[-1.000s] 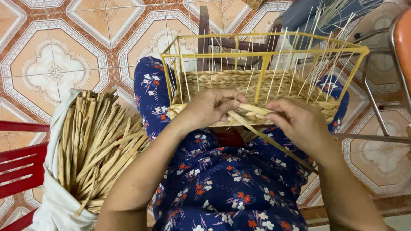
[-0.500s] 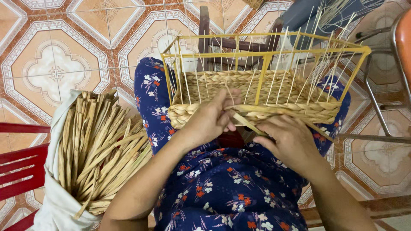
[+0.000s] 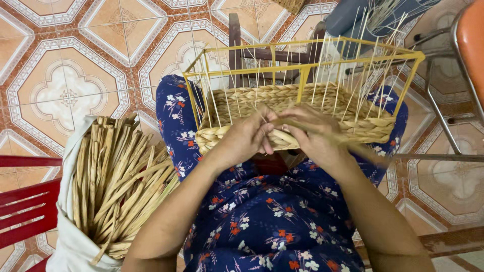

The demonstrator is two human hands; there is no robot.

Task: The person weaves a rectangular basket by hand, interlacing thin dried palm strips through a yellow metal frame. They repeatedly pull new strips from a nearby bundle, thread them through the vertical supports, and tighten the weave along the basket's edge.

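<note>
A half-woven straw basket [image 3: 333, 103] on a yellow wire frame [image 3: 302, 50] rests on my lap, thin upright stakes rising from its woven wall. My left hand [image 3: 247, 136] presses against the near wall of the basket, fingers curled on the braid. My right hand [image 3: 315, 133] grips a flat straw strand [image 3: 363, 148] that trails out to the right, blurred. Both hands meet at the basket's front rim.
A white cloth bag of dried straw strands [image 3: 118, 181] stands at my left on a red plastic chair [image 3: 22, 201]. A wooden stool [image 3: 237, 45] and a metal chair leg [image 3: 438, 106] stand beyond the basket on a patterned tile floor [image 3: 65, 75].
The basket has tilted and shifted closer on my lap. My right hand has risen from below the rim to the front wall, pulling the strand to the right; my left hand has stayed on the braid.
</note>
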